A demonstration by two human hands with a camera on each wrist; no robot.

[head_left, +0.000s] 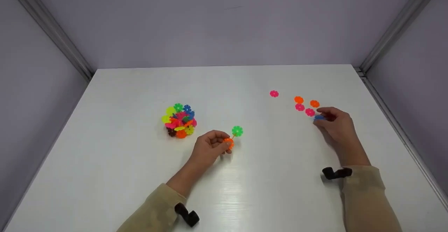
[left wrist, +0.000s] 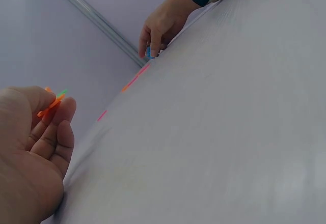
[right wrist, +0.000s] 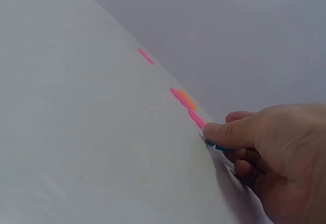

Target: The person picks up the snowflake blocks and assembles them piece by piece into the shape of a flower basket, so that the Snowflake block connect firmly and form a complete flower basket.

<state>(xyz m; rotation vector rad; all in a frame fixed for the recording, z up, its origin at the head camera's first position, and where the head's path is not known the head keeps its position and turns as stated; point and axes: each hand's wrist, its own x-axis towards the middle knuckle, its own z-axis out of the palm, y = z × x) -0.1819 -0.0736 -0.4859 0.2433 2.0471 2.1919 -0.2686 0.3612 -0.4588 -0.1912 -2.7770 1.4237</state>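
Observation:
My left hand (head_left: 207, 147) pinches an orange flower-shaped plastic disc (head_left: 229, 143) between thumb and fingers, above the table's middle. A green disc (head_left: 237, 131) sticks out beyond it, joined through another orange piece seen nearly edge-on. Over on the right, my right hand (head_left: 338, 127) holds a blue disc (head_left: 319, 117) at the tabletop. In the right wrist view the thumb and fingers hide most of that blue disc (right wrist: 224, 148). Close by lie a pink disc (head_left: 310, 112) and an orange disc (head_left: 314, 103).
A heap of mixed-colour discs (head_left: 180, 121) sits left of centre. More loose discs lie at the right: an orange one (head_left: 299, 99), a pink one (head_left: 299, 107) and another pink one (head_left: 274, 93) farther back. Panel walls (head_left: 217, 25) enclose the white table (head_left: 115, 176).

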